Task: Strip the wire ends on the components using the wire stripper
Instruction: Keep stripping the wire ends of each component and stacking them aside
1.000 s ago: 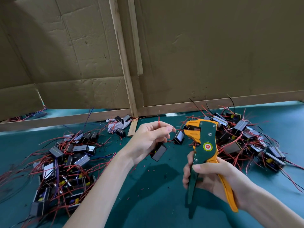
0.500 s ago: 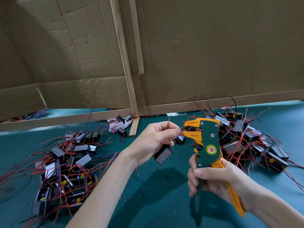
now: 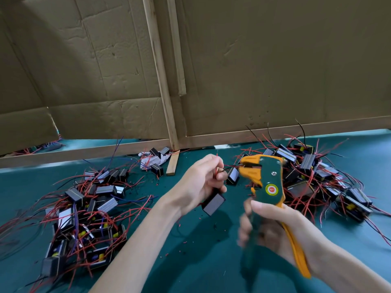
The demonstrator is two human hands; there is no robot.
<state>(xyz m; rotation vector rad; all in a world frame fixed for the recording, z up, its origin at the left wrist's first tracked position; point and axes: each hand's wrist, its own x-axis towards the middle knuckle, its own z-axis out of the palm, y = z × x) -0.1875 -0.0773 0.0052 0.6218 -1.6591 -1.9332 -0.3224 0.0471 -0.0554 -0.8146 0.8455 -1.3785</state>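
Observation:
My right hand grips the handles of a green and orange wire stripper, its orange jaws pointing left at mid-table height. My left hand pinches thin red and black wires, and a small black box component hangs below its fingers by those wires. A dark wire runs from my left fingertips into the stripper's jaws. My right fingers and the lower handles are blurred.
A heap of black components with red wires lies on the green table at the left, a second heap at the right behind the stripper. Cardboard walls with wooden strips close off the back. Tiny insulation scraps dot the table.
My left hand has shifted right and brought the wire into the stripper's jaws. My right hand has squeezed the handles closer together, now blurred by motion.

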